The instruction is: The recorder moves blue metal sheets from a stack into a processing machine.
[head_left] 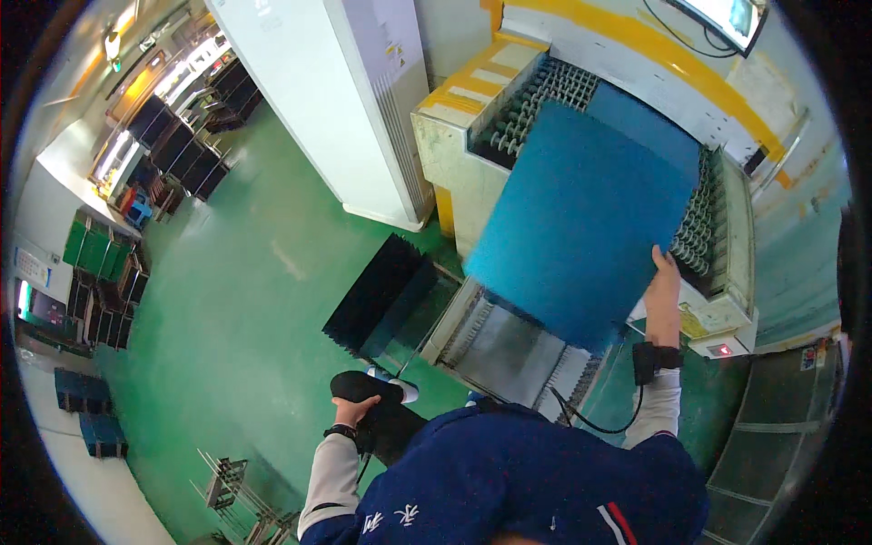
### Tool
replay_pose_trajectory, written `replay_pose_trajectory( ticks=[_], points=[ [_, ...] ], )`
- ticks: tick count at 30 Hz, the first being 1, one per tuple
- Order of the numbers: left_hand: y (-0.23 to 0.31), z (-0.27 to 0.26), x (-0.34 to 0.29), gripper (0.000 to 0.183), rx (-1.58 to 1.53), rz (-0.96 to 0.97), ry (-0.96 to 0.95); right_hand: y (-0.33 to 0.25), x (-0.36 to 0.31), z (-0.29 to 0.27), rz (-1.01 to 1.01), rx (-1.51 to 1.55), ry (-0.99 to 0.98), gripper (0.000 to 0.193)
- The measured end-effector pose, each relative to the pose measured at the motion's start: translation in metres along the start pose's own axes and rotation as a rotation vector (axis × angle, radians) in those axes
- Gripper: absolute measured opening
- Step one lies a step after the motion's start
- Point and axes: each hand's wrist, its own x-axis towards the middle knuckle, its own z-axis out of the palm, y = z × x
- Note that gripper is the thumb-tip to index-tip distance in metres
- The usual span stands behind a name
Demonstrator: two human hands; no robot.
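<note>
A large flat blue panel (581, 213) is tilted in front of the machine's roller conveyor (536, 104). My right hand (663, 280) grips it at the lower right edge, fingers bent over that edge. Behind it a second blue panel (649, 127) lies on the rollers, partly covered by the first. My left hand (354, 411) lies on my bent, dark-trousered knee (359, 388), fingers stretched over it and holding nothing. Beyond that knee stands a rack of upright dark panels (377, 295). Below the held panel is a metal-topped stand (504, 350).
A tall white cabinet (327, 100) stands left of the conveyor. A black cable (604, 429) hangs by my right wrist. Metal rack parts (241, 495) sit on the green floor at lower left. A grey panelled unit (772, 427) is at right, and a screen (727, 18) hangs above.
</note>
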Motion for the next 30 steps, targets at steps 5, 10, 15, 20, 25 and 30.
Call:
replay_pose_trajectory(
  ticks=[5, 10, 15, 20, 25, 30],
  points=[
    [-0.024, 0.004, 0.026, 0.159, 0.041, -0.052, -0.010, 0.045, 0.029, -0.054, 0.262, 0.213, -0.054, 0.014],
    [-0.016, 0.003, 0.017, 0.158, 0.008, -0.011, 0.000, 0.057, 0.022, -0.046, 0.214, 0.311, 0.037, 0.013],
    [-0.019, 0.004, 0.021, 0.158, 0.024, -0.081, 0.033, 0.052, 0.004, -0.011, 0.370, 0.236, -0.012, 0.019],
    [-0.009, 0.003, 0.007, 0.157, -0.021, -0.083, 0.023, 0.055, 0.008, -0.006, 0.501, 0.090, -0.138, 0.027],
    [-0.013, 0.001, 0.010, 0.153, -0.029, -0.061, 0.039, 0.061, 0.021, 0.000, 0.504, 0.090, -0.156, 0.031],
    [-0.015, 0.006, 0.013, 0.153, -0.038, -0.067, 0.052, 0.072, 0.030, 0.001, 0.445, 0.204, -0.128, 0.030]
  ],
)
